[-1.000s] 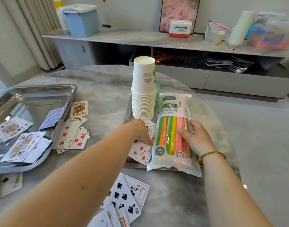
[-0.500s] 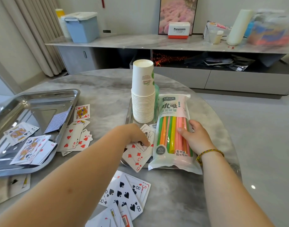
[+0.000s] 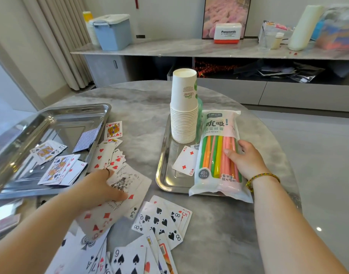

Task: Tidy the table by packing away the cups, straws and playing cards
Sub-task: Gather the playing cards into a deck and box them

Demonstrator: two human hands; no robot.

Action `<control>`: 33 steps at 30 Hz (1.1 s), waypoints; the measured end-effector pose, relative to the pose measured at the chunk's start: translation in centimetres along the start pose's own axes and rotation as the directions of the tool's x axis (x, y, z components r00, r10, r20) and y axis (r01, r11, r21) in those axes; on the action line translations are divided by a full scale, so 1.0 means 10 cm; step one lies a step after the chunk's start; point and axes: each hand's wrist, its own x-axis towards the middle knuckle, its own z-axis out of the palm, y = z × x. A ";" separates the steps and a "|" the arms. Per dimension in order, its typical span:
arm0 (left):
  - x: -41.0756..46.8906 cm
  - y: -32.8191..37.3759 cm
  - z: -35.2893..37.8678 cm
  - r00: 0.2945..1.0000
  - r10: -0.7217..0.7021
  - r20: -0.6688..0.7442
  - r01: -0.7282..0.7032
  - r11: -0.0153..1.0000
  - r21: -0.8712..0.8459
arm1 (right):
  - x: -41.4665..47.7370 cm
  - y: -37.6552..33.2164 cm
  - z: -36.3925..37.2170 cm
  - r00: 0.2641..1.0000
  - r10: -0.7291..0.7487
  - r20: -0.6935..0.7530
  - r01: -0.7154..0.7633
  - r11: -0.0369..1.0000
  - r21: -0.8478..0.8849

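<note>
left hand (image 3: 99, 189) closed on loose fan of cards (image 3: 122, 186), blurred, above surface (image 3: 142, 107). right hand (image 3: 246, 161) pressed flat on straw pack (image 3: 219, 153), fingers spread, not gripping. straw pack lies in small tray (image 3: 165, 175) beside cup stack (image 3: 184, 115); one card (image 3: 184, 161) in tray too. more cards scattered on surface and in large tray (image 3: 51, 123). cards likely thin, slick, light: square into deck, pinch by edges. pack soft, crinkly: grasp mid-body.
</note>
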 end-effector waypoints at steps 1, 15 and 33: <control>-0.02 -0.06 0.02 1.000 -0.021 0.001 0.020 0.996 0.090 | 0.00 -0.01 0.00 1.000 0.004 -0.001 -0.004 1.000 0.002; 0.37 1.19 0.71 0.930 0.367 -0.034 -0.358 0.920 0.159 | 0.02 0.02 0.04 0.999 0.026 -0.045 -0.025 0.999 0.022; 0.41 1.30 0.64 0.971 0.240 0.008 -0.239 0.970 -0.032 | 0.05 0.07 0.06 1.000 0.006 -0.009 -0.006 1.000 -0.023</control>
